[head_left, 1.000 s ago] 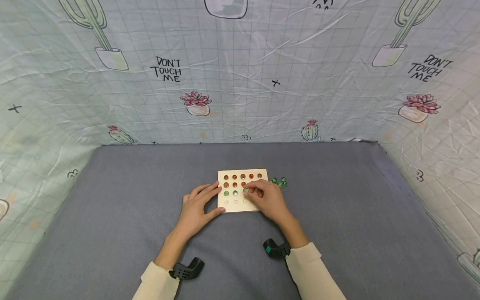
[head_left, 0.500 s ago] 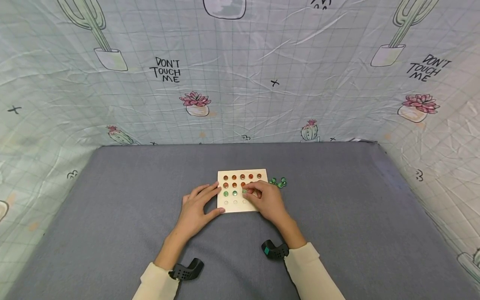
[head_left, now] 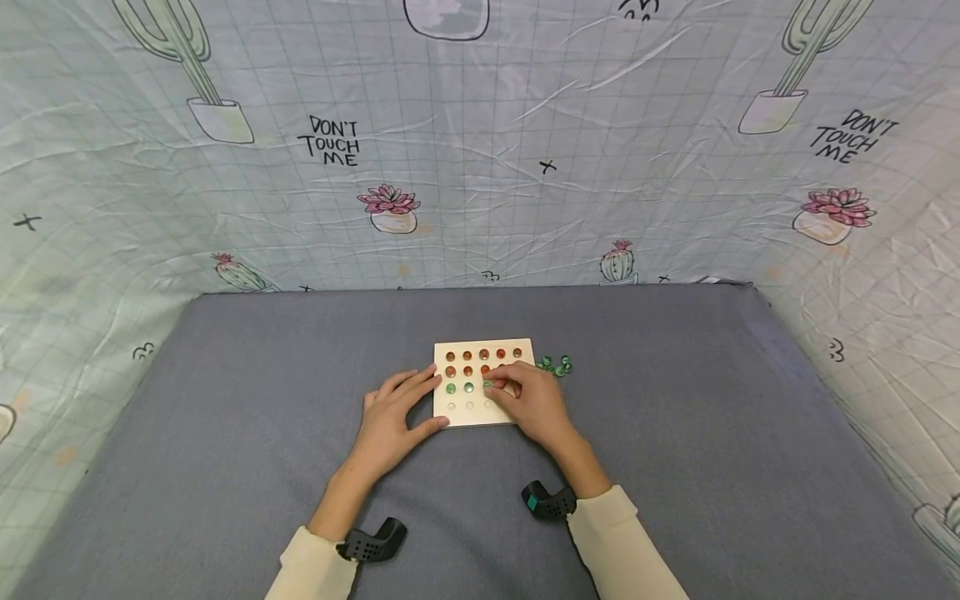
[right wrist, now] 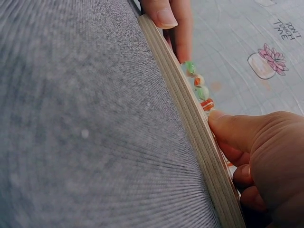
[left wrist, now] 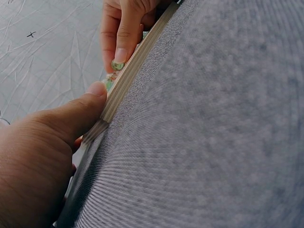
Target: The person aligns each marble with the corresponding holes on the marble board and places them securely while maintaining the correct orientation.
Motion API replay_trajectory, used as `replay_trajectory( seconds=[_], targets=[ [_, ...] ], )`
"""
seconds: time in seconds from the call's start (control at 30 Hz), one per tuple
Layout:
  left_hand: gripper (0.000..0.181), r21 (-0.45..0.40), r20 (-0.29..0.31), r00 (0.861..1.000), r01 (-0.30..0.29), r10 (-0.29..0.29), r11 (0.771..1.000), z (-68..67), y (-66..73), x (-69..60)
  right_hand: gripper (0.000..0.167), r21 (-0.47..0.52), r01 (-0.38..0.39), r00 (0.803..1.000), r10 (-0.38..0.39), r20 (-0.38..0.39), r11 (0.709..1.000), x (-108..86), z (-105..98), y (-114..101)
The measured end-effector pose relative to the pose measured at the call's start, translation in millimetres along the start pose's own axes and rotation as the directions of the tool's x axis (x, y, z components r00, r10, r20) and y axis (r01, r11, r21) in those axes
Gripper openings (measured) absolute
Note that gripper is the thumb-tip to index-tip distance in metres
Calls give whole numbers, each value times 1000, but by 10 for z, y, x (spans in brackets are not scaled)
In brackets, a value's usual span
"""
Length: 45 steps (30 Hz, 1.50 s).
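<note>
A pale wooden board (head_left: 480,417) with rows of round hollows lies on the grey cloth. Orange-brown marbles (head_left: 483,354) sit in its two far rows, and green marbles (head_left: 468,387) in the third row from the left. The nearest row's visible hollows hold nothing. My left hand (head_left: 390,425) rests along the board's left edge, fingers spread and thumb at the near corner. Over the third row my right hand (head_left: 534,402) pinches a green marble (left wrist: 117,65) between thumb and fingertips, right at a hollow. That hand hides the right part of the board.
Several loose green marbles (head_left: 558,365) lie on the cloth (head_left: 675,433) just right of the board. A printed fabric backdrop (head_left: 480,208) with cacti stands behind and at the sides. A black wrist camera (head_left: 372,540) is strapped to each forearm.
The right hand's pinched marble has come slightly lower onto the third hollow. The left hand keeps its place on the board's edge; the whole view shifts very slightly.
</note>
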<state>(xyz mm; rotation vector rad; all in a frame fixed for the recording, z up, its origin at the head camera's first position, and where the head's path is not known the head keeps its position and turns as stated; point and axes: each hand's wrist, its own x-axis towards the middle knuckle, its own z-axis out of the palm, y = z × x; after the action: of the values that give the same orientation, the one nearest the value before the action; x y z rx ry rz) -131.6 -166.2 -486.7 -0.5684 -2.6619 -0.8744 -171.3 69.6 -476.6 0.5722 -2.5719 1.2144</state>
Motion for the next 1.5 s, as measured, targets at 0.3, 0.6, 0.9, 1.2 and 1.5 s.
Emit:
replay_trajectory(
  seconds=[0.3,0.6,0.9,1.2,1.5],
  targets=[
    [65,16,26,999,28,-28,999,-10,5,10,14,-17,-14,1000,14,1,1000,-4,4,-10],
    [65,18,29,999,29,-30,999,-8,1,14,14,-26,-31,999,32,12,999,-1,2,-19],
    [64,14,27,999,25,-26,1000,-9,-11,16,14,-38,-49,998,50,25,998,5,3,-28],
    [64,9,28,999,29,-29,1000,-21,-5,21,14,-41,-52,998,53,35,998,12,-12,-49],
    [64,6,25,999,22,-22,1000,-27,-5,22,14,-37,-59,997,61,38,998,15,-12,-52]
  ],
)
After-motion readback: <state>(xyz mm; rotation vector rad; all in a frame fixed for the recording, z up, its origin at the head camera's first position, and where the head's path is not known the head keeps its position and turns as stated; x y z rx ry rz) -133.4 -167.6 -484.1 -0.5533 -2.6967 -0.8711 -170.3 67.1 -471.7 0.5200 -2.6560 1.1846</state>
